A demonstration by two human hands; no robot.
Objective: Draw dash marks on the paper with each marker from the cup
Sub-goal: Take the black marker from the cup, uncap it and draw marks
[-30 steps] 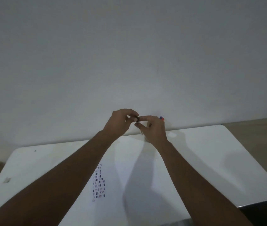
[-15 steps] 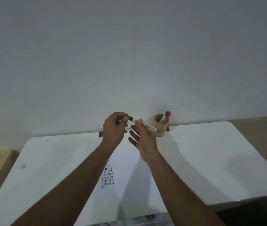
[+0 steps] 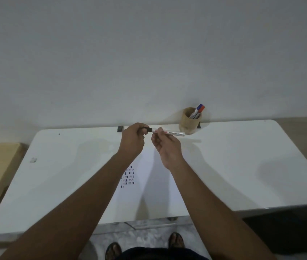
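Marker [image 3: 169, 132], white-barrelled with "Permanent" printed along it, lies nearly level in the air above the table's [image 3: 242, 166] far edge, pinched near its left end by the fingertips of the right hand [image 3: 167, 147]. Just to the left, the left hand [image 3: 133, 138] is closed on a dark cap [image 3: 149, 130], which sits right at the marker's tip; whether cap and tip touch cannot be told. The two hands are close together, both clamped on their parts.

Behind the marker's right end, a brown cup [image 3: 189, 121] stands at the far edge of the table against the wall [image 3: 149, 53], with more markers [image 3: 196, 111] leaning in it, one showing a blue and red end.

Below the hands, white paper [image 3: 160, 194] lies on the table reaching to its near edge, bearing columns of small dark dash marks [image 3: 128, 176] beside the left forearm. A small dark object [image 3: 120, 128] rests at the far edge left of the hands.
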